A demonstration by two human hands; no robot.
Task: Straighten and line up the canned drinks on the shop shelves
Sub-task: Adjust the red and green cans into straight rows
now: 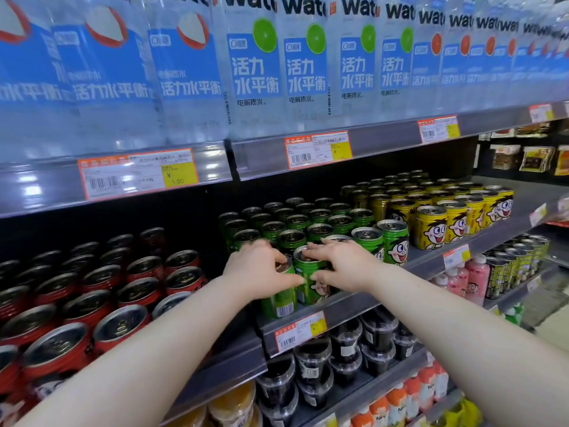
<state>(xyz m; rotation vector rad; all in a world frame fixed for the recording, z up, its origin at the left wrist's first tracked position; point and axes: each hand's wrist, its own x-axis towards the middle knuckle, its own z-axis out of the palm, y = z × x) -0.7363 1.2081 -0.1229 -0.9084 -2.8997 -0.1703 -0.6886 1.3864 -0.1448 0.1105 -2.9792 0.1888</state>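
Observation:
Green cartoon-face cans (320, 217) stand in rows on the middle shelf (348, 306), with red cans (101, 303) to their left and yellow cans (443, 220) to their right. My left hand (258, 269) grips a green can (278, 300) at the shelf's front edge, its barcode side facing me. Right beside it, my right hand (341, 266) holds a second green can (308, 278) by its rim and side. Both held cans stand upright and touch each other.
Large water bottles (255, 66) fill the shelf above, whose price rail (308, 152) overhangs the cans. Below are dark plastic cups (345, 349), orange bottles (397, 402) and pink bottles (474, 278). Packaged snacks (535, 158) hang at far right.

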